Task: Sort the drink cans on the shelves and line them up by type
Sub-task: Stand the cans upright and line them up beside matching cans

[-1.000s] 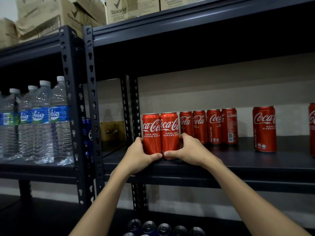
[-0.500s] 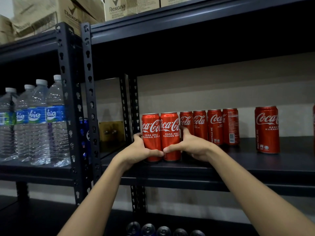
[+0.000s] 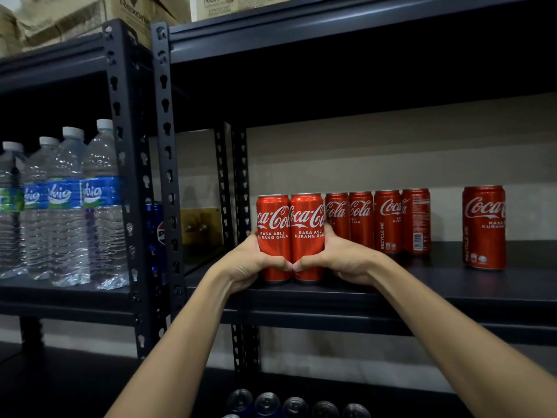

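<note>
Two front cans (image 3: 291,236) clasped between both hands' thumbs (image 3: 278,262).

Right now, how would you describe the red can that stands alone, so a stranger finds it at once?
Look at the dark metal shelf holding red cans. Right of the back row of four cans stands the lone can. A wide gap separates it from the others, and no hand touches it.

A single head-worn wide-angle view is given, aimed forward and slightly down at the middle shelf (image 3: 452,292) from close range. Both forearms are seen reaching in from the bottom edge; the shelf above is seen from beneath.
</note>
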